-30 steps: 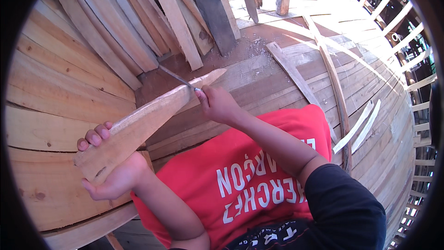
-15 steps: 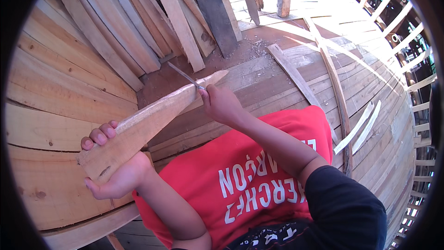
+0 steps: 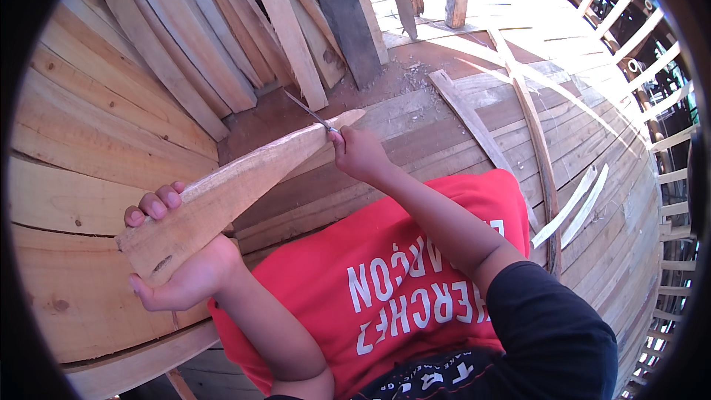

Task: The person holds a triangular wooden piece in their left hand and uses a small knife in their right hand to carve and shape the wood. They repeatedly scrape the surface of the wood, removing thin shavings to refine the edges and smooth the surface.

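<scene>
While left hand (image 3: 181, 270) grips the wide end of a tapered wood piece (image 3: 237, 192), right hand (image 3: 359, 154) closed around thin blade (image 3: 307, 111) near its tip, stacked planks (image 3: 222, 37) behind

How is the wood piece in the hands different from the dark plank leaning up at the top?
The tapered wood piece is pale and narrows to a point; the dark plank is grey-brown and straight-sided. The wood piece is held by the left hand, with the right hand putting a thin blade to it; the plank leans untouched. Both are wood.

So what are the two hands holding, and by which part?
The left hand grips the tapered wooden piece at its wide lower end; the right hand holds a thin blade by its handle end, near the narrow tip.
</scene>
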{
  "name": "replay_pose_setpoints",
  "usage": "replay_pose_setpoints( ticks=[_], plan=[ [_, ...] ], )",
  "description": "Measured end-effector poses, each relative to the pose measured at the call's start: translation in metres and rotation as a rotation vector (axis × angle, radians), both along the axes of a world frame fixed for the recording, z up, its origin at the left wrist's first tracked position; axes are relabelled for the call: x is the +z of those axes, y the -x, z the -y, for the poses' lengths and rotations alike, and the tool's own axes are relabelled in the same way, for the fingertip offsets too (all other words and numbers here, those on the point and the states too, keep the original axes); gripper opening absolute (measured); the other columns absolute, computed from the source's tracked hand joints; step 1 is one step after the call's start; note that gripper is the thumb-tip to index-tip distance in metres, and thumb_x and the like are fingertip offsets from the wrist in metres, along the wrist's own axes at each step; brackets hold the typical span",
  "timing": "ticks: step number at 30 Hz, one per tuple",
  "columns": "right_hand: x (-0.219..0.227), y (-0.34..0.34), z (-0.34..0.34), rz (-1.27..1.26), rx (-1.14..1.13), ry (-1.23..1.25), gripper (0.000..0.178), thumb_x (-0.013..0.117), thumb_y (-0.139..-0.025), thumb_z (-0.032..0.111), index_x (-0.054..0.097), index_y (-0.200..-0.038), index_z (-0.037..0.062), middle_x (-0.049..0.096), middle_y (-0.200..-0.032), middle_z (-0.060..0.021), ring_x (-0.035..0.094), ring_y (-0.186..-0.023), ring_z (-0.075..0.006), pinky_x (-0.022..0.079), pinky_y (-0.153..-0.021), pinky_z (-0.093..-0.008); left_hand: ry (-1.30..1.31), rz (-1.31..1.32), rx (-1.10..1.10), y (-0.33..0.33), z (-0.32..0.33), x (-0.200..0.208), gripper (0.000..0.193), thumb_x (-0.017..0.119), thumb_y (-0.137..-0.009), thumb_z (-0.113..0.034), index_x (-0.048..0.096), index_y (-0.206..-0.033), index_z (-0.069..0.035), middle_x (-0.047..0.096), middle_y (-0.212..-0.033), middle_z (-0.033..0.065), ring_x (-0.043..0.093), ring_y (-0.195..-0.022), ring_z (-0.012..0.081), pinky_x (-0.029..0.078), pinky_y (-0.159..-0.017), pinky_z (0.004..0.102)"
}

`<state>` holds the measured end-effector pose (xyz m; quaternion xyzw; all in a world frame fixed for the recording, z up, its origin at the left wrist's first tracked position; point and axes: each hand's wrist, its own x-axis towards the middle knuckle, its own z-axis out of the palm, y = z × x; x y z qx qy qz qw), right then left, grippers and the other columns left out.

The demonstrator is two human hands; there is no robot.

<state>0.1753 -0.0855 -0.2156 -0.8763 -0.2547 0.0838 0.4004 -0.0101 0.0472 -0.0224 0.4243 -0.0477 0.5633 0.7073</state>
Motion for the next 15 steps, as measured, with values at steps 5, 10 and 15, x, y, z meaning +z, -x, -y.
replay_pose_setpoints(
  ticks=[5,10,15],
  plan=[
    [0.014,-0.007,0.006,-0.258,0.058,-0.010,0.035,0.050,-0.096,0.036,0.065,-0.092,0.0046,0.066,-0.082,-0.0211,0.063,-0.084,-0.0408,0.047,-0.074,-0.0509,-0.022,-0.009,-0.002,0.004,-0.004,-0.005,0.051,0.038,-0.078,-0.052,0.049,-0.096,-0.005,0.050,-0.086,0.0119,0.050,-0.083,0.0279,0.041,-0.087,0.0465],
    [0.014,-0.007,0.005,-0.104,0.007,0.050,0.028,0.052,-0.094,0.033,0.067,-0.096,0.0098,0.067,-0.084,-0.0180,0.065,-0.085,-0.0386,0.048,-0.074,-0.0497,-0.051,-0.006,-0.024,0.001,0.004,0.000,0.051,0.038,-0.078,-0.052,0.048,-0.097,-0.005,0.050,-0.086,0.0119,0.050,-0.082,0.0280,0.041,-0.087,0.0465],
    [0.013,-0.003,0.003,0.011,-0.035,0.050,0.024,0.052,-0.093,0.030,0.065,-0.091,0.0102,0.067,-0.078,-0.0168,0.065,-0.080,-0.0393,0.048,-0.070,-0.0511,-0.052,-0.008,-0.017,0.002,0.004,0.000,0.051,0.038,-0.078,-0.052,0.048,-0.097,-0.005,0.049,-0.086,0.0120,0.050,-0.083,0.0280,0.041,-0.087,0.0464]
  ],
)
